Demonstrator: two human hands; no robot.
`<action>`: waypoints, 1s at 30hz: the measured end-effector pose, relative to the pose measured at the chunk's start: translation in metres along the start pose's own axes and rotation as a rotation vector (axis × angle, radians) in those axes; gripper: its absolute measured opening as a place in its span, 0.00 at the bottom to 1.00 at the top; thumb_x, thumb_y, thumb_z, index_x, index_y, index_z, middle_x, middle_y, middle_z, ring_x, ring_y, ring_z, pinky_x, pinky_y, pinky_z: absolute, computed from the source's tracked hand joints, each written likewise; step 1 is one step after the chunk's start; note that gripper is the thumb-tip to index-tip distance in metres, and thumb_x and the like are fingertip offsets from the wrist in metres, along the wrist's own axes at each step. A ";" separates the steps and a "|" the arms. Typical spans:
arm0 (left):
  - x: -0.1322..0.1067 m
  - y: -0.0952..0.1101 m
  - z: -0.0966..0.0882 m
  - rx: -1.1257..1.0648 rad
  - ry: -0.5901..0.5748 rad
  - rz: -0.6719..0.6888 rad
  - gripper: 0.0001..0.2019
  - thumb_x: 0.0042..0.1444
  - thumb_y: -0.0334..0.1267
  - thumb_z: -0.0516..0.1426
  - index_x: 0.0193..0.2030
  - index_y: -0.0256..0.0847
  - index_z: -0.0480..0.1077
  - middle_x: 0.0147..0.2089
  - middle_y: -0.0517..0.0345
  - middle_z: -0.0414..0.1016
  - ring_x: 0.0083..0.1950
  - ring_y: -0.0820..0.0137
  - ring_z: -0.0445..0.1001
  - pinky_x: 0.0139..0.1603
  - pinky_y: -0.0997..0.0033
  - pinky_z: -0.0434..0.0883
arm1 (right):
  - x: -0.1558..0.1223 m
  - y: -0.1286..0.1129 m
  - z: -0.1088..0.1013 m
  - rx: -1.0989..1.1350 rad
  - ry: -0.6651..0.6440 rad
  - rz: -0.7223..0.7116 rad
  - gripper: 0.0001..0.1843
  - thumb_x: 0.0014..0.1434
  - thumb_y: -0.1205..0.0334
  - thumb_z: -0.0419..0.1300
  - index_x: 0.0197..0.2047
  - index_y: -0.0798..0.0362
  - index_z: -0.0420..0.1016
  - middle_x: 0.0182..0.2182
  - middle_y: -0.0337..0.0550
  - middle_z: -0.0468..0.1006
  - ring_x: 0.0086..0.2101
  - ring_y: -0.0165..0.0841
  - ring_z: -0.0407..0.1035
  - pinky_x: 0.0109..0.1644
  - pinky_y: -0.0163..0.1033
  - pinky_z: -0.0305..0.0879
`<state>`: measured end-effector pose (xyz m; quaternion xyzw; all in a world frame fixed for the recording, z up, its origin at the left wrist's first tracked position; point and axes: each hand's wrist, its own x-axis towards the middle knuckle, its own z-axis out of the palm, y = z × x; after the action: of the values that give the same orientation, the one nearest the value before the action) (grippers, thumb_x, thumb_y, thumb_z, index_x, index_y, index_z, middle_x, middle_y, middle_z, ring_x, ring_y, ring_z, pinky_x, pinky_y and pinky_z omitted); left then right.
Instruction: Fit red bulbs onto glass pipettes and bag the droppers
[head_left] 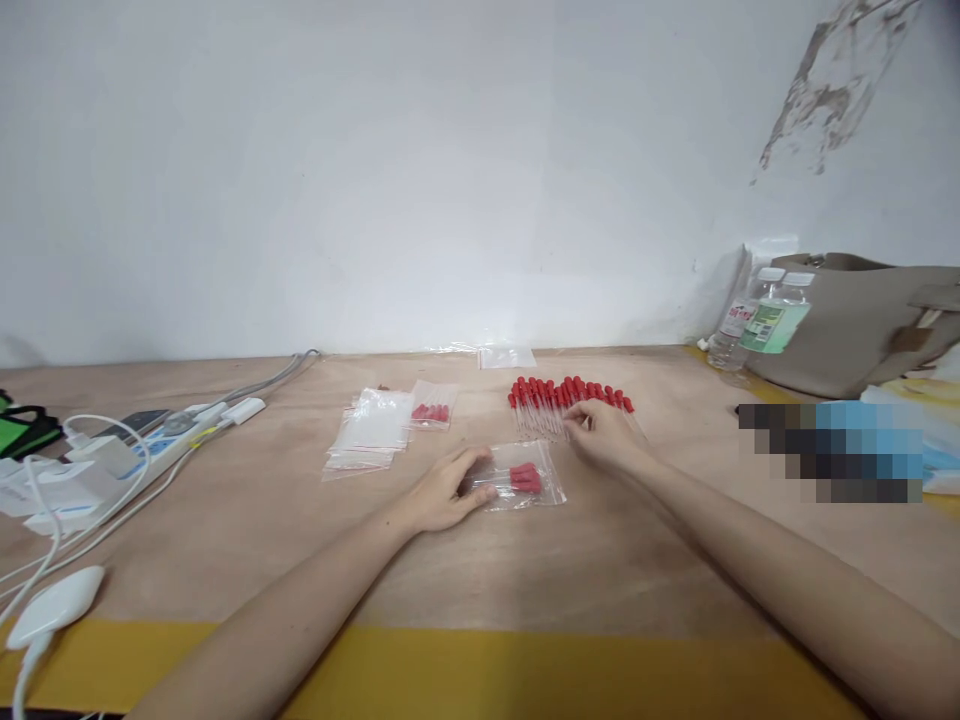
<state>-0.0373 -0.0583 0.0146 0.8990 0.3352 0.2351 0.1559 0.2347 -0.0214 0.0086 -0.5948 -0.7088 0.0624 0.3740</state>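
A clear zip bag [553, 487] lies flat on the table with several red-bulbed droppers [525, 478] inside. My left hand [448, 490] grips the bag's left end, thumb at the near side and fingers at the far side. Just beyond the bag is a row of loose droppers [536, 405] with red rubber bulbs and thin clear tubes, the bulbs pointing toward the wall. At the row's near side my right hand [600, 432] is closed in a pinch on the tube end of a dropper. Its fingers partly hide the tubes there.
Left of centre lies a stack of flat zip bags [371, 425], beside a filled bag [431, 408] with red bulbs. Another bag [508, 357] lies by the wall. A power strip [169, 435] with cables stands left. Bottles [776, 315] and a grey handbag [855, 325] are right.
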 end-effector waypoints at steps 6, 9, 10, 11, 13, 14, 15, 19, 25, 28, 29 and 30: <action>-0.001 -0.004 0.000 -0.023 -0.009 0.047 0.14 0.53 0.42 0.52 0.46 0.40 0.63 0.50 0.52 0.65 0.50 0.66 0.65 0.50 0.65 0.63 | 0.055 0.030 0.000 -0.283 0.098 0.077 0.16 0.53 0.59 0.51 0.42 0.53 0.71 0.39 0.48 0.68 0.36 0.35 0.65 0.40 0.37 0.59; -0.002 -0.003 -0.001 -0.058 -0.039 0.030 0.12 0.53 0.42 0.52 0.43 0.40 0.62 0.51 0.52 0.66 0.49 0.66 0.65 0.49 0.65 0.63 | 0.070 0.035 0.008 -0.287 0.065 0.129 0.16 0.53 0.57 0.51 0.40 0.55 0.73 0.44 0.52 0.63 0.38 0.37 0.65 0.42 0.40 0.58; -0.002 -0.002 -0.001 -0.068 -0.045 0.026 0.11 0.54 0.42 0.52 0.42 0.40 0.62 0.51 0.52 0.66 0.49 0.66 0.65 0.49 0.65 0.63 | 0.074 0.036 0.010 -0.275 0.056 0.145 0.15 0.52 0.57 0.51 0.39 0.55 0.73 0.43 0.53 0.63 0.38 0.37 0.65 0.43 0.40 0.58; -0.001 -0.002 -0.001 -0.074 -0.050 0.025 0.11 0.54 0.42 0.52 0.42 0.40 0.62 0.51 0.52 0.66 0.49 0.66 0.66 0.49 0.65 0.63 | 0.076 0.037 0.011 -0.262 0.050 0.153 0.14 0.52 0.58 0.51 0.37 0.55 0.74 0.43 0.52 0.63 0.39 0.37 0.64 0.44 0.40 0.58; -0.001 -0.002 -0.002 -0.078 -0.061 0.032 0.11 0.54 0.43 0.52 0.41 0.40 0.63 0.51 0.52 0.66 0.50 0.65 0.65 0.49 0.66 0.63 | 0.081 0.038 0.013 -0.234 0.047 0.151 0.12 0.51 0.59 0.53 0.35 0.54 0.74 0.41 0.51 0.64 0.40 0.37 0.64 0.45 0.40 0.57; -0.001 -0.003 -0.002 -0.077 -0.066 0.038 0.11 0.54 0.43 0.52 0.41 0.40 0.63 0.52 0.52 0.66 0.50 0.65 0.65 0.49 0.66 0.63 | 0.082 0.038 0.013 -0.218 0.047 0.149 0.11 0.50 0.61 0.54 0.35 0.54 0.74 0.41 0.50 0.64 0.40 0.36 0.64 0.46 0.39 0.57; 0.000 -0.004 -0.002 -0.074 -0.072 0.044 0.12 0.54 0.44 0.52 0.42 0.40 0.64 0.52 0.52 0.65 0.51 0.65 0.65 0.50 0.66 0.62 | 0.084 0.038 0.012 -0.201 0.050 0.149 0.10 0.49 0.61 0.55 0.34 0.54 0.74 0.41 0.50 0.65 0.40 0.36 0.63 0.46 0.39 0.57; -0.001 -0.009 -0.001 -0.056 -0.103 0.055 0.17 0.54 0.45 0.51 0.49 0.42 0.64 0.56 0.51 0.62 0.56 0.66 0.61 0.54 0.65 0.59 | 0.090 0.032 0.008 -0.112 0.076 0.152 0.08 0.47 0.63 0.56 0.31 0.55 0.72 0.39 0.49 0.68 0.40 0.34 0.64 0.45 0.38 0.58; -0.002 -0.010 -0.001 -0.026 -0.142 0.049 0.18 0.56 0.45 0.49 0.53 0.45 0.62 0.59 0.53 0.58 0.59 0.65 0.57 0.57 0.62 0.56 | 0.075 0.017 -0.014 0.114 0.170 0.116 0.13 0.53 0.59 0.50 0.41 0.57 0.61 0.33 0.45 0.71 0.33 0.30 0.67 0.36 0.34 0.62; -0.001 -0.007 -0.001 -0.011 -0.141 0.059 0.18 0.56 0.45 0.49 0.52 0.45 0.63 0.59 0.53 0.58 0.59 0.66 0.57 0.57 0.62 0.56 | 0.046 0.014 -0.022 0.407 0.310 0.144 0.16 0.52 0.57 0.51 0.43 0.55 0.55 0.28 0.41 0.70 0.27 0.29 0.67 0.30 0.34 0.62; 0.000 -0.006 -0.001 -0.005 -0.145 0.060 0.18 0.56 0.45 0.49 0.52 0.45 0.62 0.59 0.53 0.58 0.59 0.66 0.57 0.57 0.61 0.56 | 0.035 0.014 -0.022 0.499 0.319 0.184 0.17 0.52 0.56 0.51 0.43 0.54 0.54 0.26 0.38 0.70 0.24 0.28 0.65 0.27 0.33 0.62; 0.000 -0.005 -0.001 0.002 -0.150 0.060 0.18 0.56 0.45 0.49 0.52 0.46 0.62 0.59 0.53 0.58 0.59 0.66 0.56 0.58 0.61 0.56 | 0.023 0.014 -0.021 0.584 0.305 0.229 0.16 0.52 0.56 0.51 0.42 0.53 0.54 0.25 0.37 0.69 0.21 0.26 0.64 0.25 0.32 0.61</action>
<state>-0.0410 -0.0544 0.0135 0.9239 0.2956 0.1712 0.1724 0.2581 -0.0045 0.0268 -0.5408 -0.5256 0.2145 0.6207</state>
